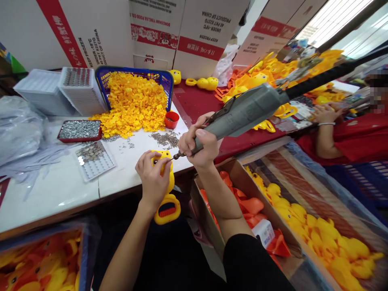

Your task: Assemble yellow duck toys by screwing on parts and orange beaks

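Note:
My left hand (153, 173) is closed around the head of a yellow duck-shaped toy (169, 210), whose ring handle hangs below the table edge. Wrapped round a grey electric screwdriver (245, 111) is my right hand (201, 141). The tool slants down to the left, and its bit meets the toy close to my left fingertips; a screw there is too small to make out. Behind the toy, a pile of small screws (166, 140) lies on the white tabletop beside a red cup (171, 120).
A blue basket (98, 87) spills yellow plastic parts. Left of it are a red tray of metal pieces (79, 131) and a white tray of discs (103, 167). Boxes of orange parts (209, 210) and yellow parts (321, 234) stand lower right. A co-worker's hand (325, 114) is at far right.

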{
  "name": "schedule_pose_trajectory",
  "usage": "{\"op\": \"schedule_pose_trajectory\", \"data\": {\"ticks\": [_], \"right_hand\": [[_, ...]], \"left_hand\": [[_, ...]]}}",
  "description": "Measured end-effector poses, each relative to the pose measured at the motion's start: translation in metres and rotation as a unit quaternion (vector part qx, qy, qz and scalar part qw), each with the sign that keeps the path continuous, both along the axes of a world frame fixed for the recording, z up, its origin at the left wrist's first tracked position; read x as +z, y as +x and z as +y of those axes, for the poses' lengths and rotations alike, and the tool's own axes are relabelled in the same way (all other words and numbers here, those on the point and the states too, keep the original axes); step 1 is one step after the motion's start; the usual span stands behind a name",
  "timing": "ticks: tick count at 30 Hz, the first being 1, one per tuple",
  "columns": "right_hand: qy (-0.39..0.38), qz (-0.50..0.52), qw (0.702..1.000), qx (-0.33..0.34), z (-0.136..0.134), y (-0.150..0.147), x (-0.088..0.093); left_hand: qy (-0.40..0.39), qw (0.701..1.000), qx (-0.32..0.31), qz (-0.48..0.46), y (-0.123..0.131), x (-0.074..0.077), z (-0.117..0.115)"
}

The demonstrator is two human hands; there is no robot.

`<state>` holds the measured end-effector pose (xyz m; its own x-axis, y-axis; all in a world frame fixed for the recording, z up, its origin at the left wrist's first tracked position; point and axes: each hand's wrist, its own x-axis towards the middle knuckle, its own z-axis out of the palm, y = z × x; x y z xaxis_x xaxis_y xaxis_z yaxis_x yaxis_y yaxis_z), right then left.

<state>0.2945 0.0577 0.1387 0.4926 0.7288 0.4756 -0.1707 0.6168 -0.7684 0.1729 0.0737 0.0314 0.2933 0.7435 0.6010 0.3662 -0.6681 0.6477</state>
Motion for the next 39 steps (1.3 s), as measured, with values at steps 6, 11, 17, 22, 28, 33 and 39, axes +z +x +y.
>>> {"op": "schedule_pose_trajectory", "data": {"ticks": [6,11,17,22,28,33,39], "right_hand": [[-0.031,0.011,0.999,-0.017,0.001,-0.001,-0.006],[-0.032,0.022,0.999,-0.037,0.001,-0.005,-0.002],[-0.024,0.030,0.999,-0.029,0.001,-0.007,-0.004],[-0.014,0.038,0.999,-0.022,0.002,-0.005,-0.008],[-0.039,0.021,0.999,-0.013,0.004,-0.005,-0.011],[-0.018,0.000,1.000,0.015,0.006,-0.009,-0.018],[-0.037,-0.004,0.995,0.096,0.013,-0.009,-0.022]], "left_hand": [[0.007,1.000,-0.011,-0.010,-0.002,-0.002,0.003],[0.052,0.997,-0.033,-0.055,-0.006,-0.008,0.008],[0.051,0.995,-0.030,-0.079,-0.008,-0.012,0.010],[0.058,0.995,-0.028,-0.082,-0.008,-0.012,0.011],[0.049,0.995,-0.033,-0.082,-0.009,-0.013,0.012],[0.047,0.995,-0.058,-0.071,-0.015,-0.018,0.013],[0.045,0.993,-0.076,-0.085,-0.019,-0.023,0.016]]}}
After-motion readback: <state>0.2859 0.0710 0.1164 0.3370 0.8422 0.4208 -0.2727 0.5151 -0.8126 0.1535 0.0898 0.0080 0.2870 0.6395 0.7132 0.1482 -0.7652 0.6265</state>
